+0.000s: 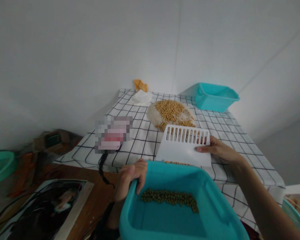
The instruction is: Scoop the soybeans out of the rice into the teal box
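Observation:
My left hand (131, 177) is wrapped over the left far rim of a turquoise plastic bin (170, 222), which is tilted against the table's near edge. A band of small round beans (168, 197) lies inside along its far side. My right hand (216, 148) pinches the right edge of a white slotted plastic plate (181, 151), thumb on top. The plate slants over the tablecloth just beyond the bin, and a few beans show between them. Beyond the slots spreads a pile of yellow beans (171, 110) beside and on pale grains (155, 115).
A checked tablecloth (142, 128) covers the table against the wall. At the back right stands a second turquoise bin (216, 97); a white cloth (141, 97) and an orange cloth (140, 85) lie back left. A blurred-out pinkish object (113, 135) with a black strap sits left.

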### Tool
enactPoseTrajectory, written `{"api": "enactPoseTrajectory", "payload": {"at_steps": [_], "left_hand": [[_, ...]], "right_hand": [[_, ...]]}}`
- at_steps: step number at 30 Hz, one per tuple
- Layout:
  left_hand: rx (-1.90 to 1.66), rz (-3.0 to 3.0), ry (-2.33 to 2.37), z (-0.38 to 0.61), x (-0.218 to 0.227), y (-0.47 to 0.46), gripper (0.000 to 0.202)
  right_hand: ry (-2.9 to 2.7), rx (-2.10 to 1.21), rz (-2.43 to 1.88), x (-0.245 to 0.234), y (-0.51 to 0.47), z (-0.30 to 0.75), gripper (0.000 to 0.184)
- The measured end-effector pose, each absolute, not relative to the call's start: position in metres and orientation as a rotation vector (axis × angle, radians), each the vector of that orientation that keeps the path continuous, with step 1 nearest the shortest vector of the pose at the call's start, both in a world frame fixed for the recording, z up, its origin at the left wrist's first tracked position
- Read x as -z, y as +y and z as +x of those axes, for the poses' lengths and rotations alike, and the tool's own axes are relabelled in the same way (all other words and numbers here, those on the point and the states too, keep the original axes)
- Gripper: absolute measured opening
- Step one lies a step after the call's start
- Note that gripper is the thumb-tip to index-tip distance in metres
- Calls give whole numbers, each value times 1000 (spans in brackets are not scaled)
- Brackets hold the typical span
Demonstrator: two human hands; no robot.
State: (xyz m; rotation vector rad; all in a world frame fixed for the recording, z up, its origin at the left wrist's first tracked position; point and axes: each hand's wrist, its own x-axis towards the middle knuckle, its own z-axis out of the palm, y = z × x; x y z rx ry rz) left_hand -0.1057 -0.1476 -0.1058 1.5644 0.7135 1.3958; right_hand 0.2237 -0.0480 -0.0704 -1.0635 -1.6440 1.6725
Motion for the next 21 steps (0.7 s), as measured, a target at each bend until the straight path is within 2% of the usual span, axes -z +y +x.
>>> {"api": "enactPoseTrajectory", "payload": {"at_steps": [9,17,21], "left_hand": [[-1271,1577,693,-115,102,-149,68],[-1270,1562,757,-112,99,-152,68],[-1310,1549,775,-110,102,-152,67]], "right_hand": [[-1605,-1737,-1033,68,-44,213,32],[-1484,-1883,-953,77,-47,213,42],[-1367,-1701,-1018,74,-47,218,38]]}}
